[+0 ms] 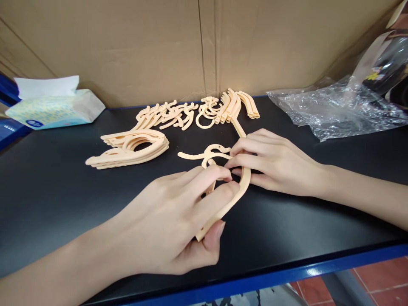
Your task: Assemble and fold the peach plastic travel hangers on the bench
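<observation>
Both hands are closed on a cream plastic folding hanger point(246, 180), held just above the black table. My left hand point(178, 216) grips its lower arm, thumb below and fingers over the top. My right hand point(270, 159) pinches it near the bend, with fingertips by the curved hook piece point(216, 149). My fingers hide part of the joint. A stack of similar folded hangers point(134, 148) lies left of my hands. Behind are loose hook pieces point(165, 114) and a pile of hanger arms point(229, 106).
A tissue pack point(57, 106) stands at the back left. Crumpled clear plastic bags point(338, 106) lie at the back right. A cardboard wall point(137, 51) rises behind the black table point(63, 191), which has a blue front edge point(306, 272).
</observation>
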### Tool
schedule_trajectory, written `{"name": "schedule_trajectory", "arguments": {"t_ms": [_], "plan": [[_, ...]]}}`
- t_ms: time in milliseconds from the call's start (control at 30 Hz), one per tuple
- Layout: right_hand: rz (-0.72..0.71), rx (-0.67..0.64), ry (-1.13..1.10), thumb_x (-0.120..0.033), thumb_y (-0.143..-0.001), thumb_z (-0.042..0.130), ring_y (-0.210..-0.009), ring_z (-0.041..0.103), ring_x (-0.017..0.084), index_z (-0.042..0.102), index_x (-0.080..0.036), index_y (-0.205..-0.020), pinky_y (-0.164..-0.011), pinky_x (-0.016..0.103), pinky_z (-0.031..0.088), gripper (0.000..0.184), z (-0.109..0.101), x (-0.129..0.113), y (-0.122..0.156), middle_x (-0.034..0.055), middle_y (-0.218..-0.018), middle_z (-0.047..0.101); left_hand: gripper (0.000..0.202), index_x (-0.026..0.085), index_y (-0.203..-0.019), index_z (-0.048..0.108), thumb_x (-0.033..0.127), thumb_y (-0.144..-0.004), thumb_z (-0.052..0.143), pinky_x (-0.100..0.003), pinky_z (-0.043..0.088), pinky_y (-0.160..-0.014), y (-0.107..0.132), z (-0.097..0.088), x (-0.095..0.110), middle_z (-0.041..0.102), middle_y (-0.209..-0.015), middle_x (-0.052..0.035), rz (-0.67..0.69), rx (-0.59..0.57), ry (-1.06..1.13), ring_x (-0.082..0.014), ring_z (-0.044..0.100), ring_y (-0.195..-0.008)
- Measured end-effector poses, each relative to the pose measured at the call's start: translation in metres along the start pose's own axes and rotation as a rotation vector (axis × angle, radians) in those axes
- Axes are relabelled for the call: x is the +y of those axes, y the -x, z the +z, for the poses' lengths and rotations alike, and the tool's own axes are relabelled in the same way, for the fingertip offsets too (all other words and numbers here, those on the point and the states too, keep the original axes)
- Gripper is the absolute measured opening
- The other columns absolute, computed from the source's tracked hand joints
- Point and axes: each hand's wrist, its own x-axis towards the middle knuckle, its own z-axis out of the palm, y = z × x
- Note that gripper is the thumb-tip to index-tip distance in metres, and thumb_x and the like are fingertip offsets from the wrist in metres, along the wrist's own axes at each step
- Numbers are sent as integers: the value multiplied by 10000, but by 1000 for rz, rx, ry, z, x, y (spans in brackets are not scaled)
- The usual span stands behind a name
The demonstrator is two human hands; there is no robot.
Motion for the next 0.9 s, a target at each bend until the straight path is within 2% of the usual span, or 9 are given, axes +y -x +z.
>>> {"name": "schedule_trajectory", "arguments": {"t_ms": [167, 367, 533, 733, 900], "plan": [[-10, 1, -2, -221, -1074, 511, -899, 648, 221, 718, -140, -1062, -837, 369, 496, 223, 0, 1, 1, 90, -1021, 727, 415, 127, -1378, 525, 135, -986, 389, -271, 571, -886, 1, 0, 0, 615, -1272, -91, -4, 1, -11, -189, 638, -1106], [-8, -8, -7, -237, -1085, 498, -908, 643, 215, 715, -144, -1056, -835, 368, 491, 238, -3, 1, 1, 85, -1023, 723, 416, 124, -1387, 521, 132, -997, 376, -251, 563, -872, 0, 0, 0, 628, -1243, -76, -5, -17, -3, -178, 625, -1104], [-6, -46, 3, -251, -1098, 469, -915, 642, 216, 714, -144, -1069, -841, 373, 486, 269, -3, 1, 2, 89, -1035, 717, 435, 123, -1419, 510, 132, -1005, 377, -261, 557, -914, 0, -1, 0, 636, -1243, -70, -1, -30, -4, -180, 607, -1126], [-22, -82, 24, -249, -1098, 461, -927, 636, 217, 705, -140, -1054, -817, 367, 468, 270, -2, 0, 1, 90, -1035, 710, 385, 135, -1355, 532, 127, -991, 405, -247, 556, -848, -1, -1, -1, 639, -1222, -71, 10, -39, -4, -172, 624, -1059], [-43, -97, 54, -233, -1093, 465, -899, 599, 218, 707, -140, -1055, -791, 367, 446, 262, -2, 0, 2, 88, -1027, 713, 376, 136, -1341, 540, 127, -987, 414, -245, 561, -866, -1, -1, -2, 637, -1226, -70, 18, -49, -13, -168, 637, -1052]]}}
